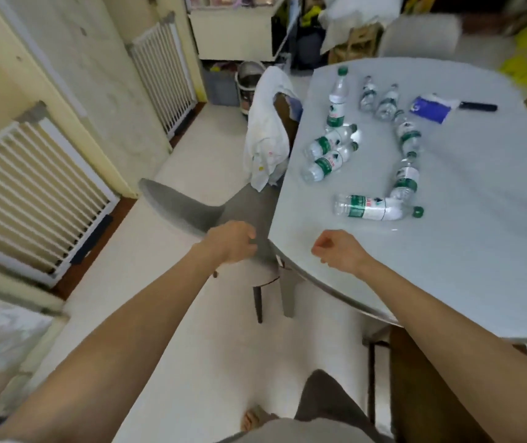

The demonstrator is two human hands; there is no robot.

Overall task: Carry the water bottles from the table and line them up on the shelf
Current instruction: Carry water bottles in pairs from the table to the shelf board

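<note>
Several clear water bottles with green labels and green caps are on the pale round table point(447, 251). One bottle point(338, 100) stands upright at the far left. The others lie flat, among them a pair point(329, 155) near the left edge and the nearest bottle point(374, 208) lying sideways. My left hand point(231, 243) hovers over the grey chair, fingers loosely curled and holding nothing. My right hand point(335, 251) hangs over the table's near edge, short of the nearest bottle, fingers loosely curled and holding nothing. No shelf is in view.
A grey chair point(192, 209) stands against the table's left edge, and a second chair with a white cloth point(267, 132) stands behind it. A blue packet point(430, 108) and a black object point(478, 107) lie at the table's far side. White railed gates point(32, 199) line the left wall.
</note>
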